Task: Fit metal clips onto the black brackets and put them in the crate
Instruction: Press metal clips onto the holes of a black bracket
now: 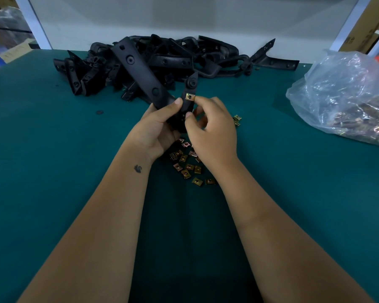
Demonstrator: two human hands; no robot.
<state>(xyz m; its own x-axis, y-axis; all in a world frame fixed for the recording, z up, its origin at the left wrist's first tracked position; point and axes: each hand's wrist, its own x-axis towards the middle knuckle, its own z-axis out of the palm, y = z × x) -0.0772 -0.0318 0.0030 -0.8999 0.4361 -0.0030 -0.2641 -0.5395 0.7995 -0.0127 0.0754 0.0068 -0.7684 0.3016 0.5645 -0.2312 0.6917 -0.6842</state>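
1. The left hand (157, 125) grips a black bracket (140, 73) above the counter (53, 149); the right hand (212, 130) pinches a metal clip (190, 96) seated on it.
2. Loose clips (187, 165) lie beneath the wrists, a bracket pile (162, 55) behind, a plastic bag (346, 99) right.
3. Bare green counter spreads left.

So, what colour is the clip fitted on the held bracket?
Brassy gold clip; head view.

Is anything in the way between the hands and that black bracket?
No. The left hand already grips the black bracket, and the right hand touches it beside the metal clip fitted on it. No crate shows in this view.
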